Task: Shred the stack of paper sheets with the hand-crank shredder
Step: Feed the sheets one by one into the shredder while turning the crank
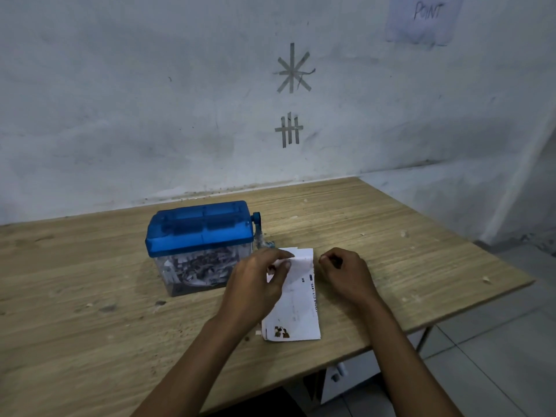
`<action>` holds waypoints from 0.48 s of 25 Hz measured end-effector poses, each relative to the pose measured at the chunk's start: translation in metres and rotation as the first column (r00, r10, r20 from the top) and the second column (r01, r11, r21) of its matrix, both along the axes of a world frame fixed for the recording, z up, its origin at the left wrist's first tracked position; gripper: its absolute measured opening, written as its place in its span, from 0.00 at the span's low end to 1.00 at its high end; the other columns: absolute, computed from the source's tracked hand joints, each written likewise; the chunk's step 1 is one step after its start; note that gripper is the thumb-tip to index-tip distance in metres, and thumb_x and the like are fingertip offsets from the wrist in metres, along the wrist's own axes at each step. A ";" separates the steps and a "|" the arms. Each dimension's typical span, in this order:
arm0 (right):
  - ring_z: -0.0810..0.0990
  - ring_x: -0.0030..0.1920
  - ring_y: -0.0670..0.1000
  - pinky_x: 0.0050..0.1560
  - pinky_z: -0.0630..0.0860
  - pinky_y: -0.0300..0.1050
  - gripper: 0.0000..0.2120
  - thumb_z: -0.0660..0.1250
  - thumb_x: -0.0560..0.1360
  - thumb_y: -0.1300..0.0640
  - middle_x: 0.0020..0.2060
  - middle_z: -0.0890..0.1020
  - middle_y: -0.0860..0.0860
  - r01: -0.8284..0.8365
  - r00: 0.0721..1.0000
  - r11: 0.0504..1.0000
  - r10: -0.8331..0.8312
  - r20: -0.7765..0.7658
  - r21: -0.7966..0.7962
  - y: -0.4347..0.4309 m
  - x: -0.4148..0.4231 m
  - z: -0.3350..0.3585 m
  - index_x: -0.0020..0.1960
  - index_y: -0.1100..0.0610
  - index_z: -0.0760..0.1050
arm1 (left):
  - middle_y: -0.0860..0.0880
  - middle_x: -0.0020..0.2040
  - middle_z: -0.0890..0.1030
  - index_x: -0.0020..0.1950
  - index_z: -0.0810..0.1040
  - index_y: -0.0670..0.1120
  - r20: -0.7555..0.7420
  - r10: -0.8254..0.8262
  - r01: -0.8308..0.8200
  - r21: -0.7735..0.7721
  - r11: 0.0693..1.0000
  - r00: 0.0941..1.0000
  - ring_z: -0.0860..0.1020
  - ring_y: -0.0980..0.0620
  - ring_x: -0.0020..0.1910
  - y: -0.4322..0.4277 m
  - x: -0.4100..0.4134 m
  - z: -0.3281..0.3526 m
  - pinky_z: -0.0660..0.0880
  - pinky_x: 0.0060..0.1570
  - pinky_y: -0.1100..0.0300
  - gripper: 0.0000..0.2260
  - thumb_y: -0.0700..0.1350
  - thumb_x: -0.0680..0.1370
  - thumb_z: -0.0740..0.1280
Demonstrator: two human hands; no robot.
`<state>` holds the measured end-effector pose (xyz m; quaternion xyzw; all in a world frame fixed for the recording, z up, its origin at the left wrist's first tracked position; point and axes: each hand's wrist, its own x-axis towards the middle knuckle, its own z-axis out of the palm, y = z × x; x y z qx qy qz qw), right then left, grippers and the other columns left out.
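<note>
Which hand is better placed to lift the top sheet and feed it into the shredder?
Left. The left hand already pinches the far end of the top sheet, and the hand-crank shredder stands on its side. The right hand lies beside the paper stack, fingers curled, holding nothing.

Wall notice [422, 28] reads "POINT"; paper stack [301, 311] print unreadable
</note>
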<state>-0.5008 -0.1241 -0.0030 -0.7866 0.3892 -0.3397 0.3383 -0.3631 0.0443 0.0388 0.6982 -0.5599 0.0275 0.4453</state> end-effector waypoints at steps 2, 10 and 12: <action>0.83 0.46 0.41 0.52 0.79 0.46 0.04 0.69 0.76 0.52 0.40 0.85 0.41 -0.084 0.995 0.996 0.082 0.059 0.034 0.001 0.001 -0.001 0.44 0.48 0.82 | 0.62 0.49 0.81 0.58 0.84 0.50 -0.067 0.002 -0.003 -0.022 1.000 0.998 0.78 0.65 0.48 -0.003 -0.002 0.006 0.74 0.45 0.70 0.08 0.43 0.80 0.70; 0.78 0.60 0.41 0.67 0.70 0.53 0.28 0.69 0.63 0.30 0.55 0.80 0.37 -0.208 0.966 0.978 0.208 -0.153 0.014 0.007 0.001 0.006 0.60 0.39 0.74 | 0.58 0.49 0.82 0.58 0.84 0.48 -0.444 0.057 -0.055 0.016 0.998 0.894 0.80 0.58 0.52 -0.010 -0.005 0.013 0.79 0.51 0.59 0.09 0.41 0.79 0.71; 0.74 0.64 0.46 0.68 0.64 0.53 0.29 0.66 0.68 0.27 0.61 0.77 0.40 -0.184 0.928 0.978 0.139 -0.347 -0.101 0.009 0.008 0.003 0.64 0.40 0.72 | 0.56 0.51 0.83 0.59 0.84 0.48 -0.508 0.060 -0.055 0.025 0.998 0.859 0.81 0.57 0.52 -0.010 -0.005 0.012 0.80 0.54 0.55 0.09 0.40 0.79 0.71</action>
